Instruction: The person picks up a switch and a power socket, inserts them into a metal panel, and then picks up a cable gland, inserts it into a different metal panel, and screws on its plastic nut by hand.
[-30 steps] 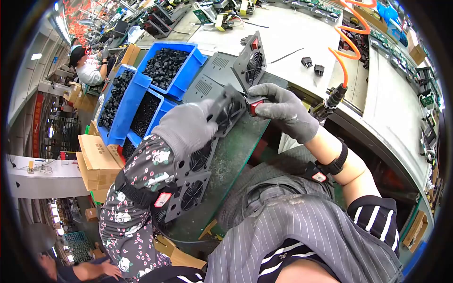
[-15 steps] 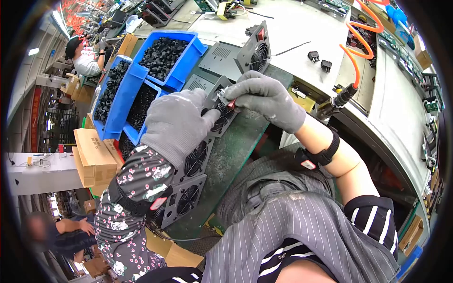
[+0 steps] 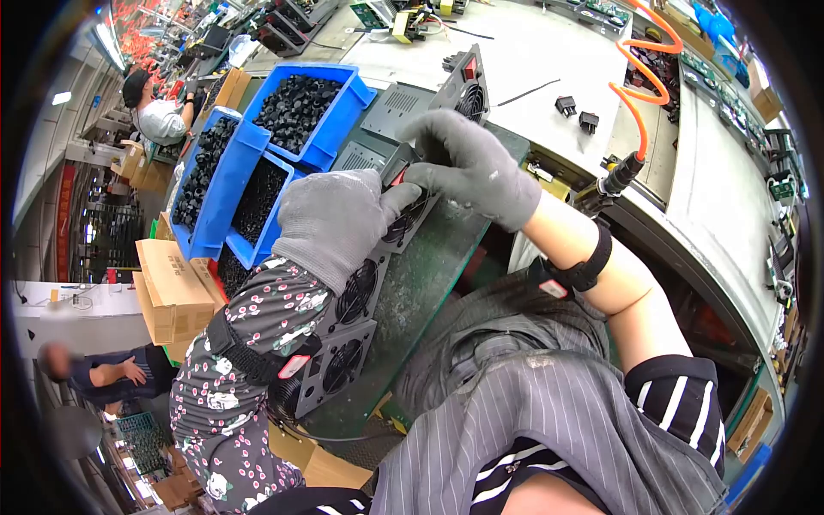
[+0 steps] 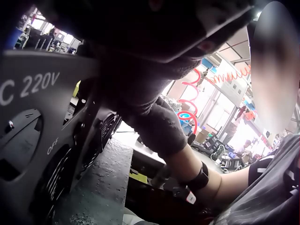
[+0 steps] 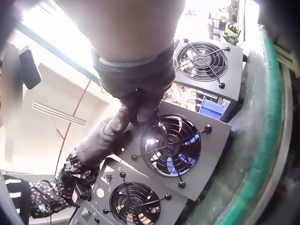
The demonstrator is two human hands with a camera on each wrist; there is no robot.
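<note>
Fan panel (image 3: 410, 210), dark metal plate with a round guarded fan, held tilted above the green mat (image 3: 429, 283) at the table's near edge, top of a leaning row of like panels (image 3: 348, 343) that runs down toward the person's lap. Left hand (image 3: 330, 225), grey glove, wraps the panel's left edge from behind, fingers curled round it. Right hand (image 3: 468, 163), grey glove, sits over the panel's upper corner, fingertips pinched on a small red part (image 3: 396, 176) there; the part is mostly hidden, so its kind cannot be told. Right wrist view: the gloved fingers (image 5: 136, 105) meet at the panel's top left corner, fan guard (image 5: 172, 146) clear below them. Left wrist view: panel face close up, printed "220V" and "OFF", the grip itself too dark to read. Room to move: open mat to the right of the row, then the table edge. Left side tight, with three blue bins (image 3: 296, 112) of black parts just beside the panels. Behind, one more fan panel (image 3: 463, 90) stands upright on a grey vented cover (image 3: 395, 107). Orange coiled hose (image 3: 639, 77) hangs to the right, well apart; two black switches (image 3: 575, 112) lie loose on the white table (image 3: 532, 60). Cardboard boxes (image 3: 172, 287) stacked below the bins.
</note>
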